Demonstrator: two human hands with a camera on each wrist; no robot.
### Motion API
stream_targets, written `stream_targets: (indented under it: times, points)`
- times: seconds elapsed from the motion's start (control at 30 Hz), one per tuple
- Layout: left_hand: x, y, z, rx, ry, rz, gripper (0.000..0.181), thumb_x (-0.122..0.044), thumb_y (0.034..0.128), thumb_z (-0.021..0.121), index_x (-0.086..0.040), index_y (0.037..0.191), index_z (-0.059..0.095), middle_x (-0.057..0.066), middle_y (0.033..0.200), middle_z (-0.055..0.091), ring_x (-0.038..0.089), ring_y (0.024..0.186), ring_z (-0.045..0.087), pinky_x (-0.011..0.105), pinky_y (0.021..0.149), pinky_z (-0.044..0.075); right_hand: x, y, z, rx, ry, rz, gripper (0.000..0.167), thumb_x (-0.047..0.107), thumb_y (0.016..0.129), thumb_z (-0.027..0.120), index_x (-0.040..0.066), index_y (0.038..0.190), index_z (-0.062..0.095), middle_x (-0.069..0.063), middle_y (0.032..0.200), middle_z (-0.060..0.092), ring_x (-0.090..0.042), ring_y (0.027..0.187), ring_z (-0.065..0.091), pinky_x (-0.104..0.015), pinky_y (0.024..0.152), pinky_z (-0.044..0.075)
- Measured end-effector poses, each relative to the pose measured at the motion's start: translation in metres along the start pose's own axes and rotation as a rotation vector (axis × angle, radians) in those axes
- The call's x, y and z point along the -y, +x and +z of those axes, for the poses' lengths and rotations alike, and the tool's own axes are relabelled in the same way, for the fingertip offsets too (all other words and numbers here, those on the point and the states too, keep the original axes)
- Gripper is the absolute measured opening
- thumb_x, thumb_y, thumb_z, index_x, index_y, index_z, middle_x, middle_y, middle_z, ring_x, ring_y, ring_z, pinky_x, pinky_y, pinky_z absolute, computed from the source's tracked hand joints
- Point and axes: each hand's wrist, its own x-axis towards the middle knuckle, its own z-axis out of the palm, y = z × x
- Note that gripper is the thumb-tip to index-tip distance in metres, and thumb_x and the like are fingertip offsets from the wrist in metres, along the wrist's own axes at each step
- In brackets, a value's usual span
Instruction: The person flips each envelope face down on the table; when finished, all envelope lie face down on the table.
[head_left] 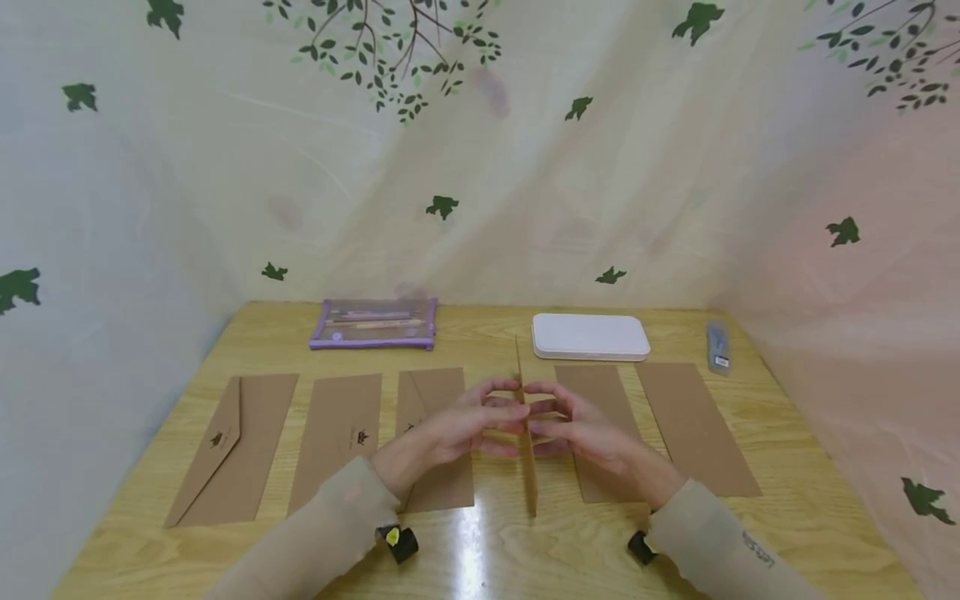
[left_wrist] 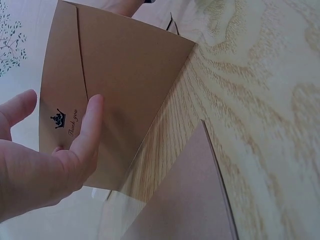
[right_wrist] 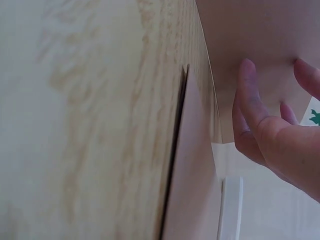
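A brown paper envelope [head_left: 528,467] stands on its long edge between the two hands, seen nearly edge-on in the head view. Its lower edge is at or close to the tabletop. On the side with the flap, the left wrist view shows a black crown and "Thank you" print on this envelope [left_wrist: 125,65]. My left hand [head_left: 472,421] touches that side with slightly bent fingers. From the other side, my right hand [head_left: 588,429] rests spread fingertips on the plain face [right_wrist: 265,30]. Some fingertips are hidden behind others.
Brown envelopes lie flat to the left [head_left: 266,450] and right [head_left: 697,425] on the wooden table [head_left: 495,550]. Behind them are a purple-edged pencil pouch [head_left: 382,342], a white case [head_left: 591,336] and a small grey-blue packet [head_left: 717,343]. A leaf-printed curtain surrounds the table.
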Motion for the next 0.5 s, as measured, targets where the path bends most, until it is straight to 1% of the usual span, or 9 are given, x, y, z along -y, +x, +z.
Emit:
stream_targets:
  times: [0.13,0.33,0.5]
  points:
    - [0.0015,0.0005,-0.0016,0.007,0.008,0.003,0.067,-0.016,0.0975,0.067,-0.005,0.153,0.03,0.023,0.144,0.043,0.037,0.119,0.057,0.054,0.09,0.058,-0.0019,0.0004,0.001,0.003,0.007,-0.004,0.069,0.009,0.099,0.066,0.003,0.156,0.026,-0.025,0.141,0.04,-0.04,0.124,0.054,-0.056,0.101,0.051]
    - [0.0004,-0.001,-0.0005,-0.003,0.001,0.0,0.064,-0.014,0.0974,0.067,-0.007,0.151,0.033,0.023,0.144,0.043,0.036,0.117,0.059,0.056,0.092,0.056,-0.0017,0.0014,0.0014,-0.004,-0.022,-0.021,0.068,0.011,0.098,0.067,0.005,0.154,0.03,-0.025,0.141,0.041,-0.043,0.124,0.052,-0.055,0.1,0.052]
    - [0.0001,-0.0028,-0.0009,0.002,-0.006,-0.001,0.068,-0.012,0.0964,0.067,-0.004,0.153,0.029,0.028,0.141,0.046,0.036,0.115,0.06,0.058,0.096,0.053,-0.0029,0.0023,-0.0018,-0.002,-0.051,-0.029,0.065,0.01,0.098,0.067,0.003,0.153,0.034,-0.025,0.143,0.042,-0.038,0.123,0.055,-0.054,0.101,0.052]
